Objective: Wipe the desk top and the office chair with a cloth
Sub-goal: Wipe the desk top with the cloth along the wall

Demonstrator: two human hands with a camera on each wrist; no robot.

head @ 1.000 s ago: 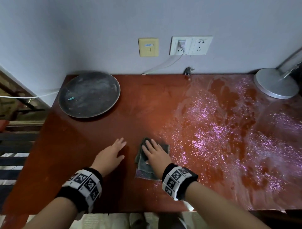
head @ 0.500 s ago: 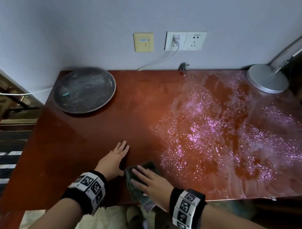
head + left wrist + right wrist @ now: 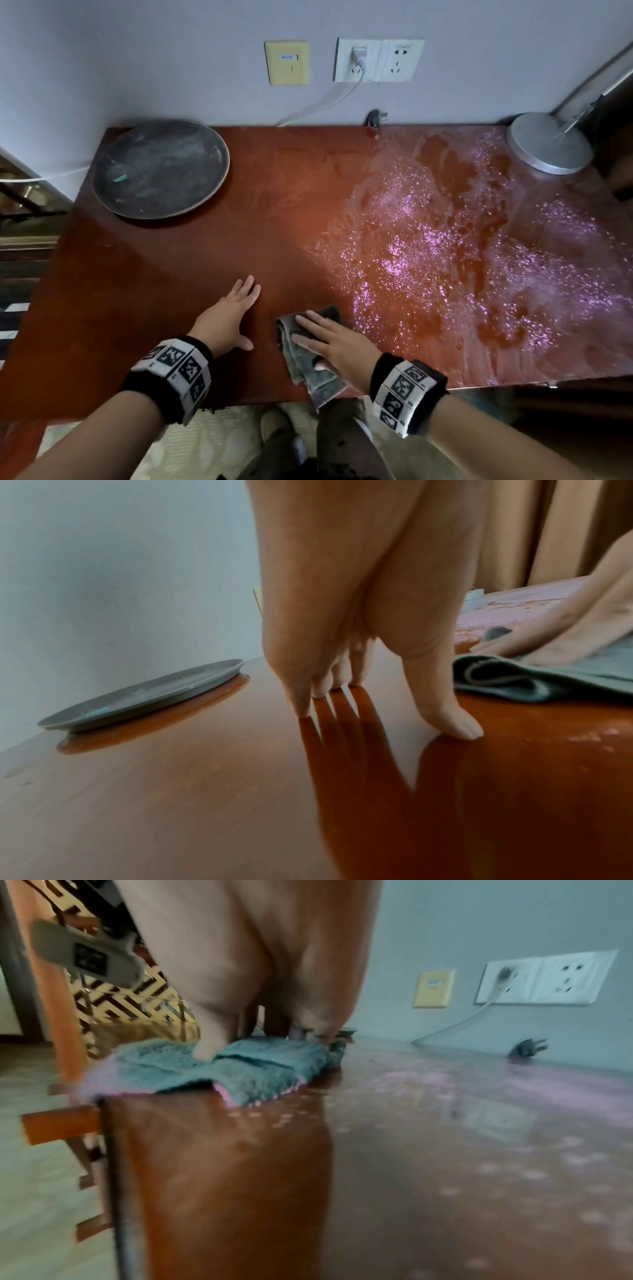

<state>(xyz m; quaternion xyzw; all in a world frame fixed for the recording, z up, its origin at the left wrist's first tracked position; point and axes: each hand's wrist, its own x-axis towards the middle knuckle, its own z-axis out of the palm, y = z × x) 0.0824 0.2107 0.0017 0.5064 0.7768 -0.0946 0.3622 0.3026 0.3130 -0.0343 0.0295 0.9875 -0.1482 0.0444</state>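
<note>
At the near edge of the desk top [image 3: 191, 274], roughly mid-width, the cloth [image 3: 310, 359] lies flat under the right hand [image 3: 337, 342]. Fingers straight and spread, palm down, pressing the cloth; no pinch or curl round it that I can see. Cloth is folded and elongated, its long axis running from the fingertips back toward the person, with the rear corner hanging just over the desk edge (right wrist view shows that overhang [image 3: 219, 1066]).

Left hand [image 3: 227, 315] flat on bare wood just beside the cloth, on its left, not touching it; fingers straight, tips and thumb down on the surface [image 3: 349, 647]. It holds nothing; reads as a brace.

Key relation: the wet, speckled patch [image 3: 455, 260] lies to the right of the cloth and beyond it, starting just beside its right edge and running to the lamp base [image 3: 549, 144]. The wood to the left, toward the grey round tray [image 3: 159, 168], looks dry and dull. So the unfinished area lies on the right hand's own side, and that hand is already on the cloth.

Judgement: next stroke should go rightward and away, across the cloth's long axis, so its full length sweeps the droplets. Risk: the overhanging corner may drag off the edge. Chair not in view; that part not yet done
</note>
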